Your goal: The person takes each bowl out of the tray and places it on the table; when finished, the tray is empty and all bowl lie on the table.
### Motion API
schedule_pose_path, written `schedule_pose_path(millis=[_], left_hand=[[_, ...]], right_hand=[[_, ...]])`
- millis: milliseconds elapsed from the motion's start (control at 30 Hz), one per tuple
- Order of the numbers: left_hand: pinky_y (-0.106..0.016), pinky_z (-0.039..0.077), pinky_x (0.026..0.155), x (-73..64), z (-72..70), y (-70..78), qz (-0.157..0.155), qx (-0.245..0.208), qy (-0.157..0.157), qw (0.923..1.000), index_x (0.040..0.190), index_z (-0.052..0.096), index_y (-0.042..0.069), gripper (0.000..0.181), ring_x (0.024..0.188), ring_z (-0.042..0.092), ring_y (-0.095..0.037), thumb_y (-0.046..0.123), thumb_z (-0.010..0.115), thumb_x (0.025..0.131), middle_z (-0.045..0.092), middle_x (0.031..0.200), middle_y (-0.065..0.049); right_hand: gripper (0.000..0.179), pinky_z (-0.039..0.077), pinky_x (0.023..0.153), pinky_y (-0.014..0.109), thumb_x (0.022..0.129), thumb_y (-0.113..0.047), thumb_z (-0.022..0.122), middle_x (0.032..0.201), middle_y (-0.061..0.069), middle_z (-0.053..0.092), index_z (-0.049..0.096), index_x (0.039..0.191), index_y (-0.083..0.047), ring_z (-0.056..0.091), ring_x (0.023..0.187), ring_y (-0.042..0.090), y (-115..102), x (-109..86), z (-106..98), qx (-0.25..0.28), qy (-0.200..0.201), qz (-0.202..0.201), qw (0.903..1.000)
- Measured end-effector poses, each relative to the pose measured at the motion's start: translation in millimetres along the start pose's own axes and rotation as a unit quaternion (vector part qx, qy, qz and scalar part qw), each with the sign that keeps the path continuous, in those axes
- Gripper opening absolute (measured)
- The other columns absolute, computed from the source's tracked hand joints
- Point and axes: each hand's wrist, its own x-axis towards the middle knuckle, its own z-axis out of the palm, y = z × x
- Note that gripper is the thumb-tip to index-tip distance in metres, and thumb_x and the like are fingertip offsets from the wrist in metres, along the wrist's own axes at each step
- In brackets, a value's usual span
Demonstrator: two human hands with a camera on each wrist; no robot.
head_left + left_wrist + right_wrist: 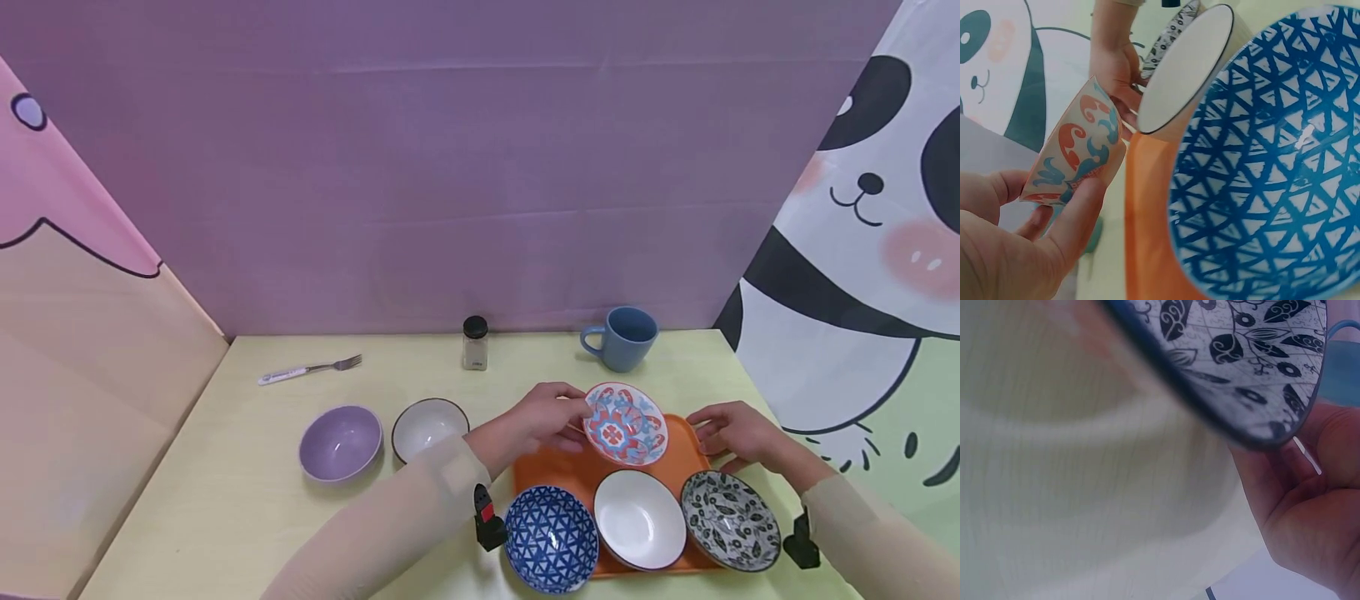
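Pale-yellow desk, purple backdrop: ceramic-looking red-and-blue floral bowl tilted over rectangular orange tray, left hand gripping one side, right hand loosely curved, seemingly empty, near the tray's edge; a slipping one-sided grip could chip it against the round white bowl.

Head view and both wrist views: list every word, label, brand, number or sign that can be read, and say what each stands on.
No text can be read in any view.
Black-lidded jar: tiny dark marks low on its front, too small to read.
Fork: marks on its pale handle, too small to read.
Red-and-blue patterned bowl in the left hand: decoration only, no lettering visible.
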Motion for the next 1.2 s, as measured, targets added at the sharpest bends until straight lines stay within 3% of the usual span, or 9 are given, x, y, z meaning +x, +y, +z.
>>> schedule_pose_path(millis=[233, 433, 767, 1200], left_hand=[[-0.038, 0.065, 0.072, -15.7, -16.9, 17.6, 0.003, -0.015, -0.016, 0.9997, 0.128, 0.062, 0.013, 0.037, 0.087, 0.076, -0.029, 0.020, 0.071, 0.094, 0.072, 0.102, -0.013], [-0.036, 0.065, 0.072, -27.9, -31.7, 22.8, 0.014, -0.019, -0.016, 0.9996, 0.131, 0.061, 0.012, 0.037, 0.085, 0.076, -0.027, 0.022, 0.070, 0.096, 0.071, 0.103, -0.014], [-0.038, 0.065, 0.073, -43.1, -54.7, 12.3, 0.026, -0.026, 0.018, 0.9992, 0.129, 0.061, 0.009, 0.033, 0.083, 0.076, -0.029, 0.023, 0.067, 0.099, 0.071, 0.103, -0.017], [-0.040, 0.065, 0.078, -75.8, -106.8, 5.0, 0.043, -0.037, 0.045, 0.9974, 0.143, 0.056, 0.009, 0.045, 0.082, 0.076, -0.025, 0.023, 0.064, 0.101, 0.067, 0.106, -0.018]], right_hand=[[0.052, 0.065, 0.070, 0.045, 0.092, -0.001, 0.066, 0.118, 0.021, 0.068, 0.052, 0.142, 0.005, 0.071, 0.091, 0.027, -3, -2.1, -1, 0.002, 0.000, -0.001, 1.0000], [0.052, 0.065, 0.070, 0.046, 0.092, -0.001, 0.066, 0.118, 0.021, 0.068, 0.052, 0.141, 0.006, 0.071, 0.091, 0.026, -5, -4.5, -2, 0.003, -0.001, -0.005, 1.0000], [0.050, 0.065, 0.072, 0.047, 0.093, 0.000, 0.064, 0.118, 0.022, 0.068, 0.052, 0.141, 0.006, 0.072, 0.092, 0.028, -3, -6.2, -1, 0.002, 0.000, -0.009, 1.0000], [0.050, 0.065, 0.070, 0.045, 0.092, 0.000, 0.064, 0.115, 0.018, 0.069, 0.053, 0.140, 0.006, 0.072, 0.089, 0.026, -2, -2.5, 3, -0.002, 0.004, -0.014, 0.9999]])
